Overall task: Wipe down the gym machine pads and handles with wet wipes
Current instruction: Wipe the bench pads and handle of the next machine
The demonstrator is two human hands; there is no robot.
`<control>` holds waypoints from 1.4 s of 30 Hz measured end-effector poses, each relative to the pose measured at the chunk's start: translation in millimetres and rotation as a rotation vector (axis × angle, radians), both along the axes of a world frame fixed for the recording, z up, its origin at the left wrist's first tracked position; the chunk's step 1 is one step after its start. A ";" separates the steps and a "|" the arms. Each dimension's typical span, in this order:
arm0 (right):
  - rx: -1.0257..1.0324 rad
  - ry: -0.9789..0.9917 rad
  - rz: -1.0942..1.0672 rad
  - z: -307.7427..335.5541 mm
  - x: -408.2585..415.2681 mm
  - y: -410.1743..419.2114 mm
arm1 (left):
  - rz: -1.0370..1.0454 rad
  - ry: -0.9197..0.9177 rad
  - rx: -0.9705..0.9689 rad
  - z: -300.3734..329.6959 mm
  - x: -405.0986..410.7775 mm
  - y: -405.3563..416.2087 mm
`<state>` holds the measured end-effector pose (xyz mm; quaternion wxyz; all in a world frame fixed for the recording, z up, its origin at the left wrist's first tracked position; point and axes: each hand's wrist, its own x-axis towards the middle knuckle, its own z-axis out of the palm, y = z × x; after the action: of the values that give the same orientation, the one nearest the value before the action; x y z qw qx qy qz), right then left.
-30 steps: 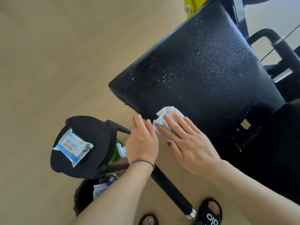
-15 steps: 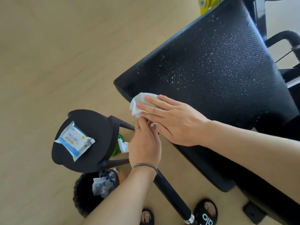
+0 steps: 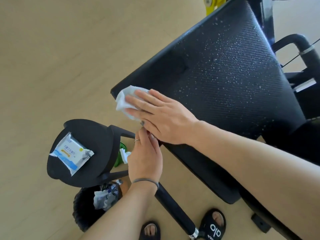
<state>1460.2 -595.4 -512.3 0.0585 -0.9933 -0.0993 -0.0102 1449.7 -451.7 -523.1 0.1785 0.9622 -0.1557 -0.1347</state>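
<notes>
A large black textured gym pad (image 3: 225, 75) fills the upper right, speckled with white droplets. My right hand (image 3: 161, 116) lies flat on its near left corner, pressing a white wet wipe (image 3: 126, 99) against the pad. My left hand (image 3: 145, 156) sits just below, fingers curled against the pad's lower edge. A pack of wet wipes (image 3: 71, 153) lies on a small black stool (image 3: 83, 149) at the left. A black foam handle bar (image 3: 174, 208) runs below my left wrist.
A black bin (image 3: 88, 207) with used wipes stands below the stool. A green spray bottle (image 3: 122, 155) sits behind the stool. My sandalled feet (image 3: 213, 224) are at the bottom. Black machine frame tubes (image 3: 304, 47) stand at the right, a yellow bracket (image 3: 211, 4) at the top.
My right hand has slid the wipe up and to the left along the pad's near edge to its corner. My left hand has stayed at the lower edge.
</notes>
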 end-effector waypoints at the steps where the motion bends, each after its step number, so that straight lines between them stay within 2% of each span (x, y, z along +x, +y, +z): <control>1: 0.022 -0.018 -0.090 -2.4 3.9 -14.9 | 0.010 -0.002 -0.016 0.9 -0.7 -0.2; 4: 0.186 -0.050 -0.660 -3.1 10.2 -48.5 | 0.016 -0.026 -0.029 2.5 -2.4 -0.8; 5: 0.201 -0.043 -0.758 -2.7 7.9 -41.8 | 0.015 -0.022 -0.030 2.2 -1.8 -1.0; 6: 0.193 -0.057 -0.768 -4.4 2.1 -27.6 | 0.020 -0.009 -0.033 2.1 -1.6 -1.5; 7: 0.180 -0.069 -0.678 -6.9 -7.2 -8.9 | 0.030 0.004 -0.034 1.3 -1.3 -2.1; 9: 0.128 -0.028 -0.374 -11.3 -36.7 22.5 | 0.039 -0.001 -0.035 -0.2 -1.5 -3.1; 11: 0.022 0.028 -0.202 -16.7 -60.2 9.9 | 0.030 -0.048 -0.064 -0.7 -3.3 -2.5; 12: -0.001 0.029 -0.231 -20.1 -64.8 -8.3 | 0.017 -0.068 -0.068 -0.5 -3.1 -2.4; 13: 0.005 0.026 -0.348 -22.9 -67.5 -28.2 | -0.003 -0.090 -0.064 -1.0 -2.7 -2.2; 15: 0.061 0.033 -0.706 -21.1 -68.3 -61.2 | -0.024 -0.135 -0.054 -2.2 -2.9 -1.8; 17: 0.155 0.039 -0.956 -18.7 -58.4 -55.4 | -0.019 -0.152 -0.052 -3.8 -3.1 -2.2; 18: 0.177 0.022 -0.994 -16.8 -53.4 -38.1 | -0.023 -0.160 -0.052 -4.2 -3.3 -3.1; 19: 0.179 0.017 -0.944 -17.0 -52.0 -15.6 | -0.019 -0.166 -0.049 -3.1 -3.1 -4.0; 22: 0.113 0.055 -0.518 -19.2 -75.1 35.5 | 0.033 -0.077 -0.043 -3.3 -2.2 -6.1; 24: 0.053 0.072 -0.308 -23.4 -90.7 15.7 | 0.024 -0.088 -0.064 -3.6 -4.0 -4.9; 25: 0.037 0.075 -0.297 -27.5 -94.5 -3.2 | 0.001 -0.113 -0.072 -3.6 -4.5 -4.7; 26: 0.045 0.075 -0.371 -31.5 -96.4 -23.3 | -0.023 -0.132 -0.074 -4.3 -4.2 -4.4; 29: 0.144 0.077 -0.870 -30.4 -93.2 -73.0 | -0.043 -0.161 -0.059 -9.4 -2.9 -1.8; 31: 0.300 0.095 -1.115 -29.1 -84.1 -63.3 | -0.037 -0.155 -0.052 -12.4 -1.1 -0.9; 32: 0.375 0.082 -1.166 -28.1 -81.2 -44.4 | -0.034 -0.141 -0.057 -13.3 -0.3 -0.8; 34: 0.440 0.061 -1.099 -24.3 -89.8 9.2 | -0.009 -0.112 -0.068 -14.3 1.4 -1.2; 36: 0.407 0.102 -0.976 -24.4 -116.6 66.1 | -0.017 -0.100 -0.098 -10.2 0.9 1.3; 38: 0.342 0.150 -0.973 -30.7 -142.8 91.2 | -0.130 -0.130 -0.161 0.5 -1.8 0.5; 40: 0.326 0.169 -1.088 -41.5 -151.1 72.9 | -0.309 -0.134 -0.189 12.1 -0.5 -7.0; 42: 0.407 0.185 -1.317 -46.3 -143.4 30.5 | -0.531 -0.145 -0.208 23.8 6.6 -28.5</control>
<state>1316.9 -564.8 -558.7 0.2334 -0.8128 0.5333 0.0227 1456.3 -480.2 -499.2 0.2233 0.8714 -0.4271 -0.0909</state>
